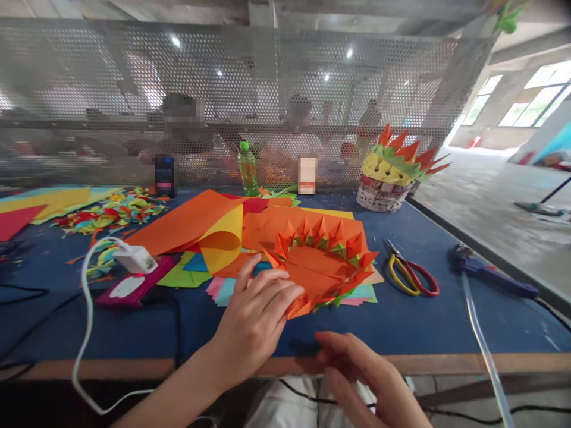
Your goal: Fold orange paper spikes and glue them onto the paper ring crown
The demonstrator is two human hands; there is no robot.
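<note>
A ring of folded orange paper points with green pieces between them [322,232] lies on orange sheets on the blue table. My left hand [259,312] is closed at the ring's left front edge, its fingertips against the folded paper and its thumb hidden. Near the table's front edge, my right hand [361,371] is apart from the ring, with its fingers loosely bent, a gap between thumb and index finger, and nothing visible in it.
Scissors [410,273] and a blue glue gun [495,273] lie on the right. Behind them stands a basket with paper points [386,178]. A green bottle [247,169] is at the back. Paper scraps [111,211], a white charger [136,260] and its cable are on the left.
</note>
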